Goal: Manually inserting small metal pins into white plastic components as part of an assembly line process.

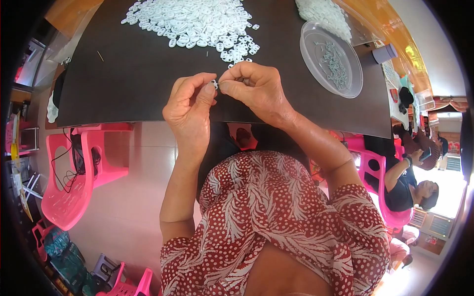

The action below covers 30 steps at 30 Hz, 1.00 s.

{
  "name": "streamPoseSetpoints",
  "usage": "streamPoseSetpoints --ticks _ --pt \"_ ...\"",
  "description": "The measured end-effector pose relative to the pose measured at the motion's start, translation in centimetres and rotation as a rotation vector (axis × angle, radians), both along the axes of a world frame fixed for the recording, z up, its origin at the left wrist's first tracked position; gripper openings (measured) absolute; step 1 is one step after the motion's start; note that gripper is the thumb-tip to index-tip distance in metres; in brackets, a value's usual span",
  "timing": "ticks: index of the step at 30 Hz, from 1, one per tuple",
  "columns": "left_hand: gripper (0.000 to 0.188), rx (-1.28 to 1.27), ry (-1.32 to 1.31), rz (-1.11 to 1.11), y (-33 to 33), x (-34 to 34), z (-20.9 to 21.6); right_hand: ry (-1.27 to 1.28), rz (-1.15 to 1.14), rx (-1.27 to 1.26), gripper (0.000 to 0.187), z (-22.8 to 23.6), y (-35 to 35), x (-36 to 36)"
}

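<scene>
Above the table's near edge, my left hand (191, 106) pinches a small white plastic piece (215, 85) between thumb and fingertips. My right hand (259, 91) meets it from the other side, its thumb and forefinger pressed together against the piece. Whatever those right fingertips hold is too small to make out. Just beyond my hands lies a small cluster of white plastic pieces (240, 49). It joins a large heap of white oval pieces with holes (192, 22) at the far side. One thin grey pin (207, 54) rests on the table near the heap.
A clear round plastic tray (356, 81) with many small grey pins stands on the dark table (123, 89) at right. Behind it are a bag of whitish pieces (323, 19) and a purple-grey cup (384, 54). Pink chairs (69, 197) flank me; a seated person (402, 185) is at right.
</scene>
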<state>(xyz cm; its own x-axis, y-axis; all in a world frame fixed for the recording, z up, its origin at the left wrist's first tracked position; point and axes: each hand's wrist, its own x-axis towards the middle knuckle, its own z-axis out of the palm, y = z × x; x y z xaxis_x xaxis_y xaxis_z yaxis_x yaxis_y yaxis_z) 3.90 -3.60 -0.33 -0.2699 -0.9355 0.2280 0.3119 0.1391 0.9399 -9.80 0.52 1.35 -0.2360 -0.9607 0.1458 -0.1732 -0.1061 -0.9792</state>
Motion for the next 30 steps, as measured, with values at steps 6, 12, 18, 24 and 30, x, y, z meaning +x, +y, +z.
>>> streamPoseSetpoints --ticks 6,12,18,24,30 --pt "0.012 -0.132 -0.114 0.043 0.1 0.3 0.0 0.010 0.017 0.023 0.008 0.3 0.0 0.1" --pt "0.013 -0.111 -0.105 0.034 0.2 0.3 0.1 -0.009 0.024 0.046 0.008 0.3 0.0 0.3" --pt "0.011 -0.128 -0.135 0.071 0.4 0.0 0.0 -0.027 0.003 0.055 0.009 0.2 0.0 0.7" --pt "0.010 0.037 0.027 0.045 0.6 -0.2 -0.6 -0.095 -0.022 0.064 0.011 0.2 0.1 1.2" --pt "0.011 -0.229 -0.157 0.186 0.5 -0.2 -0.8 -0.107 -0.023 0.056 0.012 0.2 0.1 1.6"
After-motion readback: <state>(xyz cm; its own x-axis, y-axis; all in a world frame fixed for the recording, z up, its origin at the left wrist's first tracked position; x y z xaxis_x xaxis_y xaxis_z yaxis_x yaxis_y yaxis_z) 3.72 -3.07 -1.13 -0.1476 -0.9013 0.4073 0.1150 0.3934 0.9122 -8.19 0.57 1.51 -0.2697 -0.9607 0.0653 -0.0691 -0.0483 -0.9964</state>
